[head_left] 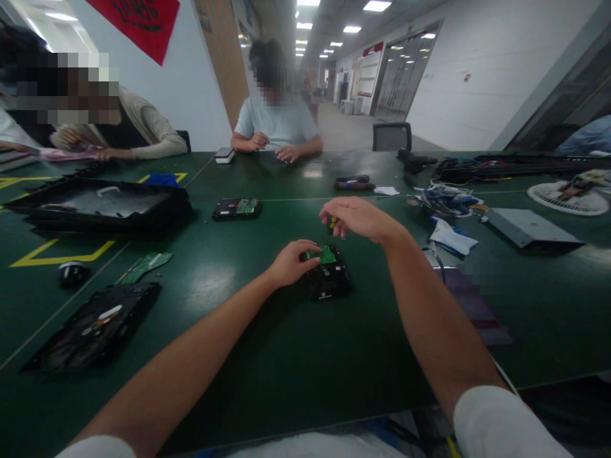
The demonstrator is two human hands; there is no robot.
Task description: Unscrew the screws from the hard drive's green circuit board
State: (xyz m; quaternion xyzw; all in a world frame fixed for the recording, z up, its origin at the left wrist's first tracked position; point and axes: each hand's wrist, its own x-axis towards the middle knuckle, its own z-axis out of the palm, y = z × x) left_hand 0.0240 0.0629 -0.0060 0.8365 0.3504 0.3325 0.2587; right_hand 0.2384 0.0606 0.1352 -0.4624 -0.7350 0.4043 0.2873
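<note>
From where I'm standing, the right grip (pixel 356 218) is curled round one small yellow-and-dark tool (pixel 331 222), hanging just above and past the work; I can't make out its tip. The left grip (pixel 293 259) has hold of the one black drive (pixel 337 280) by its left side, thumb and fingers touching, with a single green board (pixel 327 254) at its far end. That drive lies flat, straight ahead of the worker; call it the clock's centre, twelve pointing away.

At ten o'clock sits a second drive (pixel 236 208), well apart. Between eight and nine lies one larger black casing (pixel 95 324), one loose green board (pixel 151 264) just beyond it and one black mouse (pixel 74 275) farther out. A stack of black trays (pixel 169 210) fills ten.

At two there's one cable bundle (pixel 446 200); nearer three, one grey metal plate (pixel 532 227) and one purple sheet (pixel 470 305).

The desk (pixel 267 343) has its near edge at six, under the forearms, with a broad green stretch up to the drive. Beyond the far edge, one person (pixel 281 124) sits at eleven, another (pixel 160 130) at ten.
</note>
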